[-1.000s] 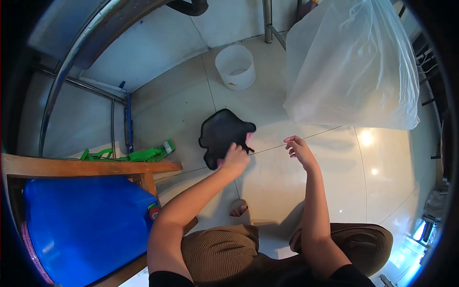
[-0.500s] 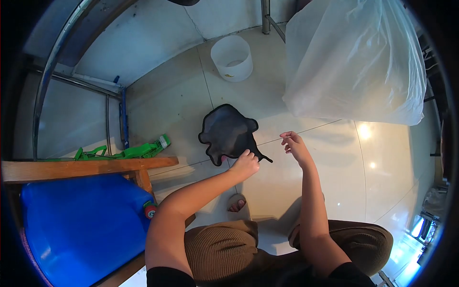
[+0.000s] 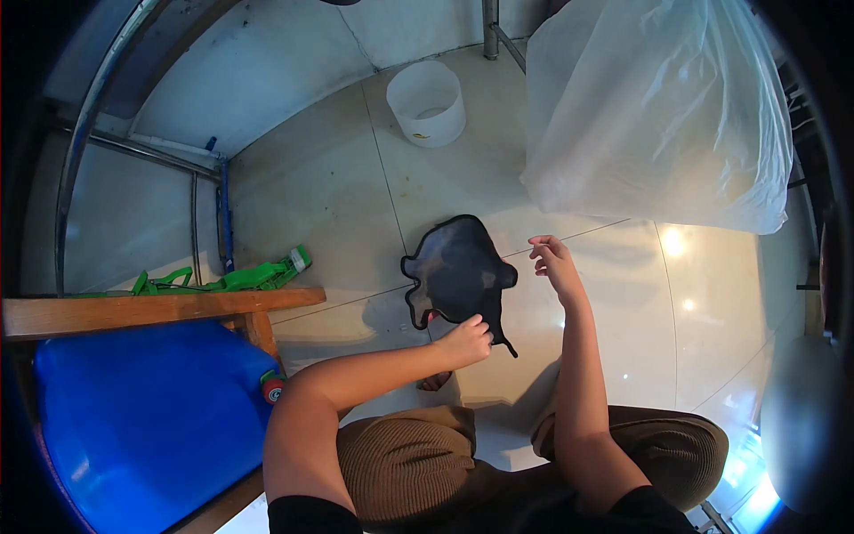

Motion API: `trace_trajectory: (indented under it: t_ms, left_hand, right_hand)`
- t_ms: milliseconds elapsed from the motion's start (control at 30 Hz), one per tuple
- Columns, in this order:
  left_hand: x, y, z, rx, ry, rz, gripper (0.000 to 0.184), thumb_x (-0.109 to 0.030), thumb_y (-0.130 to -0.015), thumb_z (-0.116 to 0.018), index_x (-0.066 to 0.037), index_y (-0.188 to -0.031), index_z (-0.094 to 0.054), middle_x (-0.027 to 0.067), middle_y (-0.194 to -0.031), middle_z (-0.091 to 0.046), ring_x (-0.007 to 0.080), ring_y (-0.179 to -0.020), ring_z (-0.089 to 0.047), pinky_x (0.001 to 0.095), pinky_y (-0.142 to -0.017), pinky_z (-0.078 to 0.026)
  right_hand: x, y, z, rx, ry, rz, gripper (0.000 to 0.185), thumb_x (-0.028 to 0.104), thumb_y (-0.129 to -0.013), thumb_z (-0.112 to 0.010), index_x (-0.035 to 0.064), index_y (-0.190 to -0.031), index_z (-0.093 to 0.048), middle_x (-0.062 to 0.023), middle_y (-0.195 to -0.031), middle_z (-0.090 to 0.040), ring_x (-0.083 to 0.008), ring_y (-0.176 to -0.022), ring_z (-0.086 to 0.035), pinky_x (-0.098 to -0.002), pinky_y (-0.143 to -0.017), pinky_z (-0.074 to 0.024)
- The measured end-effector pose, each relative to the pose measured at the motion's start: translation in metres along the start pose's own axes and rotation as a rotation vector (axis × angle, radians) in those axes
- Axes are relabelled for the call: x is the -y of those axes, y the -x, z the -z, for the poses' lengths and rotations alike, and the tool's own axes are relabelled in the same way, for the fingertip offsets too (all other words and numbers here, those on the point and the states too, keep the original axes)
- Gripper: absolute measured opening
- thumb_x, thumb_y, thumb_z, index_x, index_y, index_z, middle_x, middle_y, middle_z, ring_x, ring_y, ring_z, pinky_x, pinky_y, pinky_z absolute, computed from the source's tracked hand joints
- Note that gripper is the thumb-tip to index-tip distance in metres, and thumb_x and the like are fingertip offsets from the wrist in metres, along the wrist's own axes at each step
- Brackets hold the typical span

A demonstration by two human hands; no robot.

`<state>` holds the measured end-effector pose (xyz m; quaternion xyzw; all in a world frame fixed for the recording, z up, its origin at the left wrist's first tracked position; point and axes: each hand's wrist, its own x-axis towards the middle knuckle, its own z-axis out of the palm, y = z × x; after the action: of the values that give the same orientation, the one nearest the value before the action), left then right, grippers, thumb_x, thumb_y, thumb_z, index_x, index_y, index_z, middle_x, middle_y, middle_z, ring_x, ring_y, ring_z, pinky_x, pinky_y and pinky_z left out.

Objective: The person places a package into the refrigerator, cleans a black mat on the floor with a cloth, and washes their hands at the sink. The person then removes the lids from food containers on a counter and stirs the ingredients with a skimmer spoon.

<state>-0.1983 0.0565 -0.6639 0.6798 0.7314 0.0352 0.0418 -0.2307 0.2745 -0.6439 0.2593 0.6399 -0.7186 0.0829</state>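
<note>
A flat dark fabric piece (image 3: pixel 463 271) with a wavy black piped rim and a thin tail-like strip is held up over the floor. My left hand (image 3: pixel 467 343) is closed on its lower edge near the strip. A small bit of red shows by its lower left edge; what it is I cannot make out. To the right of the fabric piece, and apart from it, my right hand (image 3: pixel 555 263) hangs with nothing in it, the fingers loosely bent and apart.
A white plastic tub (image 3: pixel 427 105) stands on the tiled floor by the wall. A big translucent plastic bag (image 3: pixel 658 125) fills the upper right. On the left are a blue plastic container (image 3: pixel 151 409), a wooden stool edge (image 3: pixel 160 311), a green toy (image 3: pixel 249 276) and a metal frame (image 3: pixel 84 160).
My left hand has moved slightly down and right with the fabric piece, which has turned a little. My right hand has barely moved. A blurred grey shape now shows at the far right.
</note>
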Motion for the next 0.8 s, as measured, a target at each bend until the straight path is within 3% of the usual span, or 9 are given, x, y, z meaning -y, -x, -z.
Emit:
trace_trajectory:
  t_ms: [500,667,800]
  left_hand:
    - [-0.016,0.008,0.005,0.123,0.079,-0.236,0.008,-0.017,-0.057,-0.052,-0.012,-0.052,-0.055,-0.0015,-0.061,-0.05,0.0143,-0.069,-0.047,0.0272,-0.064,-0.033]
    - [-0.012,0.004,0.005,0.067,0.059,-0.244,0.008,-0.018,-0.056,-0.053,-0.012,-0.051,-0.053,-0.0014,-0.059,-0.048,0.0146,-0.067,-0.046,0.0277,-0.064,-0.033]
    - [0.019,-0.009,0.001,-0.064,-0.033,-0.03,0.007,-0.016,-0.057,-0.052,-0.012,-0.051,-0.051,0.0002,-0.058,-0.044,0.0156,-0.066,-0.044,0.0291,-0.064,-0.033]
  right_hand:
    - [-0.005,-0.003,-0.002,-0.005,-0.03,-0.002,0.018,0.015,-0.078,-0.044,0.0041,-0.091,-0.051,-0.0024,-0.071,-0.051,-0.0078,-0.057,-0.045,-0.0208,-0.053,-0.0378]
    - [-0.005,-0.001,-0.001,-0.026,-0.018,-0.007,0.018,0.014,-0.078,-0.044,0.0043,-0.091,-0.051,-0.0023,-0.071,-0.051,-0.0078,-0.057,-0.045,-0.0207,-0.053,-0.0379]
    - [-0.006,0.003,-0.001,-0.044,-0.02,-0.017,0.018,0.015,-0.077,-0.044,0.0053,-0.091,-0.051,-0.0011,-0.071,-0.05,-0.007,-0.058,-0.044,-0.0203,-0.054,-0.0378]
